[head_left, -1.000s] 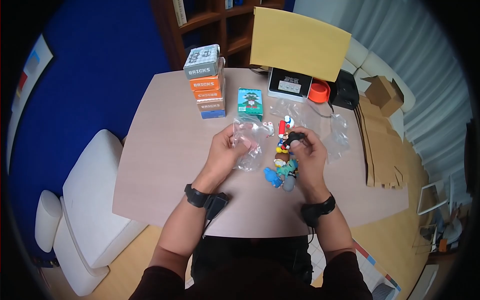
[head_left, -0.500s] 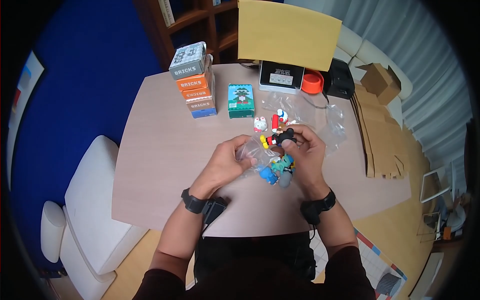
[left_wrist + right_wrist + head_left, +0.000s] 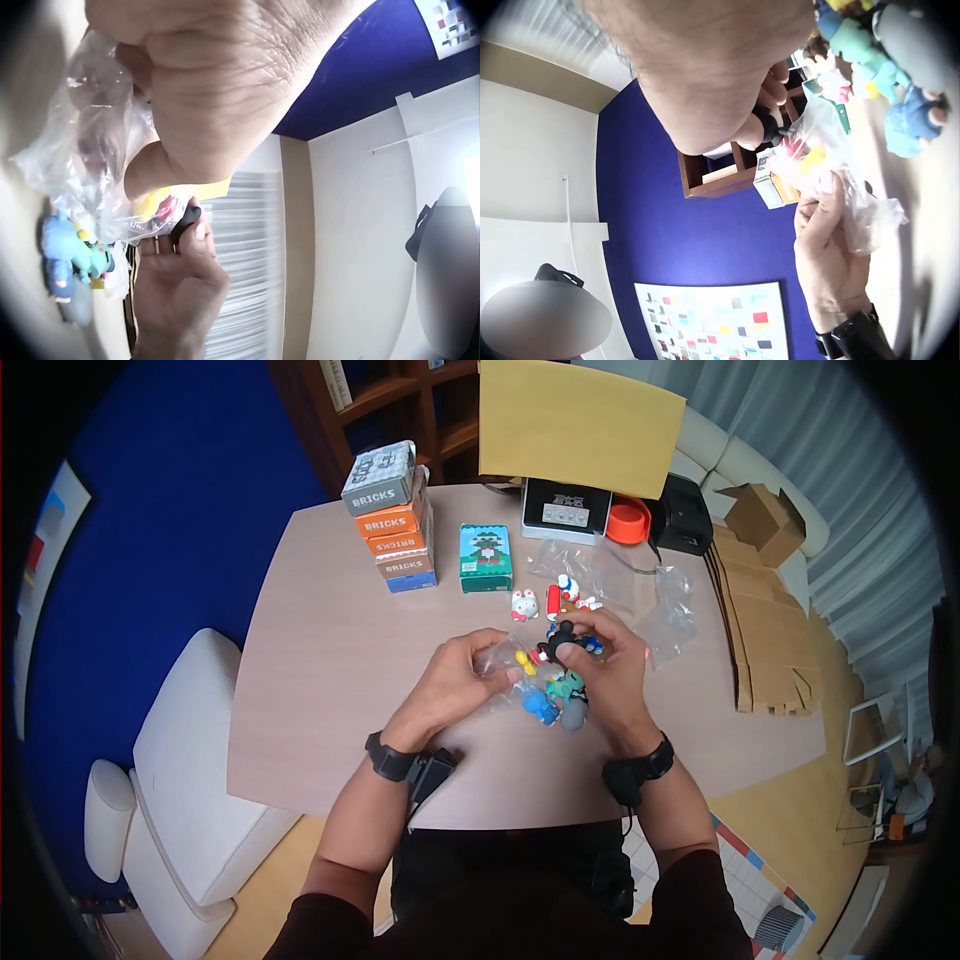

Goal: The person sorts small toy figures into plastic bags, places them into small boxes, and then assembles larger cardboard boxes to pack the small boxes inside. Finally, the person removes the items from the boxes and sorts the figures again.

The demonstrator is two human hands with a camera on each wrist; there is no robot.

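Two pinches: my left fingers (image 3: 495, 682) curl on the clear bag (image 3: 496, 657), presumably steadying it; my right fingers (image 3: 606, 624) grip the black figure (image 3: 559, 643), yellow feet (image 3: 525, 662) bagward.

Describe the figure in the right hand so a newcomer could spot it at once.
Find the pale table. Over it, the left hand holds a clear bag and the right hand pinches the figure, its feet pointing toward that bag. Unlike the toys on the table, it is held up, black at one end with yellow feet at the other.
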